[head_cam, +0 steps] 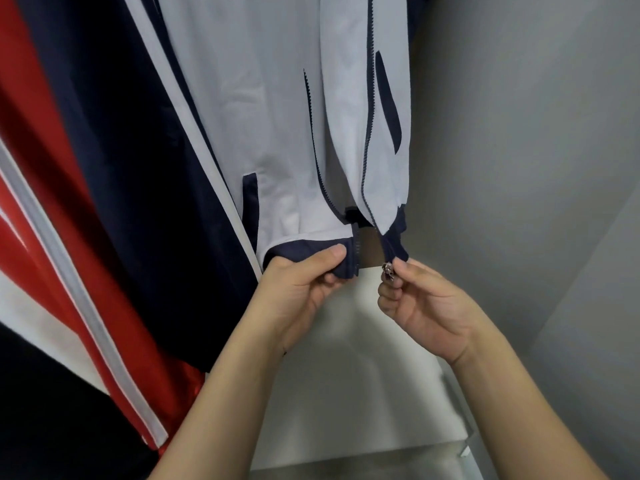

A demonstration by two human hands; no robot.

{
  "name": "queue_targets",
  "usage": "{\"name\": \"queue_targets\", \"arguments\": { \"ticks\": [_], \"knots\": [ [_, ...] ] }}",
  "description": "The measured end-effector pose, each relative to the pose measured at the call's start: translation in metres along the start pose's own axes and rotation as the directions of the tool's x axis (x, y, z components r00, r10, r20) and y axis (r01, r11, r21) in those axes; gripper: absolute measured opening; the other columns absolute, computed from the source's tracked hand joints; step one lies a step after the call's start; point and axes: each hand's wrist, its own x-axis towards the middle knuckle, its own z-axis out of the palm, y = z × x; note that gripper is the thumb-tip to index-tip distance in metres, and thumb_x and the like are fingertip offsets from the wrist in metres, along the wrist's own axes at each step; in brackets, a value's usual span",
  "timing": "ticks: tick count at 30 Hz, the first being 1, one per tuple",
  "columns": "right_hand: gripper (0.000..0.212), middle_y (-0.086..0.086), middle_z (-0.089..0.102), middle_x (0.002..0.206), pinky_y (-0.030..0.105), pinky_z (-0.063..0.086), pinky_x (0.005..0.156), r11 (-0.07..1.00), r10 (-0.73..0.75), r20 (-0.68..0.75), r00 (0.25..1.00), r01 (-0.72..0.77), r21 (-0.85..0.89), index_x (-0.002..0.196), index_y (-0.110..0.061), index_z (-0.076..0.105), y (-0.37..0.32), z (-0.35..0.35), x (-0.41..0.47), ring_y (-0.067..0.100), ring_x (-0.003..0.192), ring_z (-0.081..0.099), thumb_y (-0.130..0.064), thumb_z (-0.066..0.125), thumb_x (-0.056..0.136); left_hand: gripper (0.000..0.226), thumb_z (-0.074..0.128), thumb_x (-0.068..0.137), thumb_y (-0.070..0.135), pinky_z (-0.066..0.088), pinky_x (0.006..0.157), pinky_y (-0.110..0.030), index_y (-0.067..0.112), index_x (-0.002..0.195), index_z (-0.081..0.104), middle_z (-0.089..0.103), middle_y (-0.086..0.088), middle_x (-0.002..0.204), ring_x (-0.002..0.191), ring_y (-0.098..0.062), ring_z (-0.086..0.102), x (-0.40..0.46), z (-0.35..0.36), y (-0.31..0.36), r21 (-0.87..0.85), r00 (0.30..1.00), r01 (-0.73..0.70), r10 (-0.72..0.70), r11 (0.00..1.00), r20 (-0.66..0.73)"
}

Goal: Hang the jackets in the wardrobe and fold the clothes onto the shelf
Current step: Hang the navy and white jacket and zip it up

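Observation:
A white jacket (270,109) with navy trim and a navy zip hangs inside the wardrobe, its front unzipped. My left hand (304,285) grips the navy hem band at the bottom of the jacket's left front panel. My right hand (419,299) pinches the metal zip slider (388,270) at the bottom of the right front panel. The two panel ends hang a short gap apart, just above the white shelf (356,358).
A navy jacket with white stripes (114,161) hangs to the left, and a red, white and navy jacket (41,258) hangs further left. The grey wardrobe wall (519,150) closes the right side. The shelf's front edge (415,448) lies below my forearms.

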Motion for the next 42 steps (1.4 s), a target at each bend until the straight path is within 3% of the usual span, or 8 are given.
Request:
{"name": "queue_targets", "arguments": {
  "ticks": [3, 6, 10, 23, 30, 36, 39, 42],
  "knots": [
    [0.046, 0.002, 0.054, 0.065, 0.021, 0.044, 0.056, 1.000, -0.015, -0.004, 1.000, 0.015, 0.004, 0.074, -0.012, 0.055, 0.001, 0.004, 0.000, 0.011, 0.057, 0.050, -0.020, 0.095, 0.052, 0.039, 0.071, 0.084, 0.016, 0.052, 0.082, -0.041, -0.018, 0.101, 0.062, 0.061, -0.012, 0.079, 0.066, -0.016, 0.054, 0.003, -0.001, -0.004, 0.155, 0.988, -0.105, 0.121, 0.982, -0.099],
    [0.023, 0.001, 0.053, 0.064, 0.020, 0.045, 0.056, 0.999, -0.036, -0.061, 0.997, 0.036, -0.004, 0.073, -0.013, 0.053, 0.003, 0.013, -0.001, 0.010, 0.056, 0.047, -0.016, 0.076, 0.073, 0.021, 0.072, 0.086, 0.017, 0.052, 0.081, -0.042, -0.004, 0.081, 0.069, 0.062, -0.004, 0.063, 0.065, -0.019, 0.059, 0.001, 0.008, -0.007, 0.207, 0.947, -0.209, 0.251, 0.956, -0.199],
    [0.013, 0.000, 0.053, 0.064, 0.021, 0.044, 0.062, 0.997, -0.075, -0.086, 0.993, 0.072, -0.038, 0.071, -0.014, 0.055, 0.010, 0.022, -0.003, 0.009, 0.056, 0.047, -0.017, 0.065, 0.079, 0.031, 0.070, 0.091, 0.013, 0.052, 0.066, -0.023, -0.014, 0.078, 0.065, 0.063, -0.011, 0.062, 0.061, -0.014, 0.061, -0.003, 0.025, -0.016, 0.289, 0.882, -0.260, 0.348, 0.921, -0.316],
    [0.016, 0.001, 0.056, 0.065, 0.021, 0.047, 0.061, 0.990, -0.131, -0.146, 0.981, 0.124, -0.061, 0.066, -0.015, 0.056, 0.014, 0.028, -0.001, 0.008, 0.056, 0.047, -0.018, 0.066, 0.079, 0.025, 0.069, 0.092, 0.010, 0.056, 0.077, -0.041, -0.010, 0.079, 0.065, 0.064, -0.019, 0.069, 0.068, -0.023, 0.063, -0.006, 0.032, -0.016, 0.263, 0.876, -0.312, 0.384, 0.913, -0.291],
    [0.019, 0.001, 0.057, 0.064, 0.020, 0.044, 0.058, 0.988, -0.143, -0.179, 0.973, 0.129, -0.088, 0.060, -0.017, 0.061, 0.013, 0.032, -0.002, 0.008, 0.055, 0.046, -0.017, 0.067, 0.077, 0.019, 0.068, 0.091, 0.008, 0.050, 0.064, -0.021, -0.006, 0.079, 0.066, 0.066, -0.003, 0.067, 0.064, -0.014, 0.062, -0.005, 0.030, -0.021, 0.331, 0.859, -0.336, 0.432, 0.882, -0.277],
    [0.015, -0.001, 0.057, 0.066, 0.019, 0.036, 0.053, 0.984, -0.160, -0.189, 0.969, 0.142, -0.104, 0.071, -0.014, 0.055, 0.009, 0.033, -0.002, 0.007, 0.054, 0.042, -0.020, 0.067, 0.079, 0.005, 0.067, 0.093, 0.006, 0.055, 0.088, -0.032, 0.009, 0.094, 0.071, 0.075, 0.001, 0.093, 0.094, -0.015, 0.071, -0.008, 0.030, -0.022, 0.418, 0.865, -0.396, 0.485, 0.818, -0.129],
    [0.019, -0.003, 0.053, 0.065, 0.022, 0.030, 0.056, 0.979, -0.119, -0.143, 0.983, 0.093, -0.180, 0.071, -0.015, 0.052, 0.003, 0.030, -0.004, 0.009, 0.055, 0.037, -0.022, 0.067, 0.080, 0.008, 0.067, 0.092, 0.015, 0.055, 0.074, -0.028, 0.009, 0.086, 0.070, 0.072, 0.005, 0.078, 0.077, -0.010, 0.068, -0.007, 0.024, -0.018, 0.499, 0.882, -0.361, 0.462, 0.788, -0.091],
    [0.023, -0.001, 0.049, 0.066, 0.020, 0.030, 0.052, 0.964, -0.080, -0.108, 0.991, 0.049, -0.263, 0.066, -0.016, 0.049, -0.006, 0.024, -0.005, 0.009, 0.054, 0.035, -0.021, 0.069, 0.075, 0.052, 0.069, 0.092, 0.028, 0.028, 0.045, -0.025, 0.011, 0.051, 0.041, 0.036, 0.003, 0.048, 0.044, -0.011, 0.032, -0.007, 0.017, -0.016, 0.625, 0.919, -0.211, 0.371, 0.752, -0.135]
  ]
}}
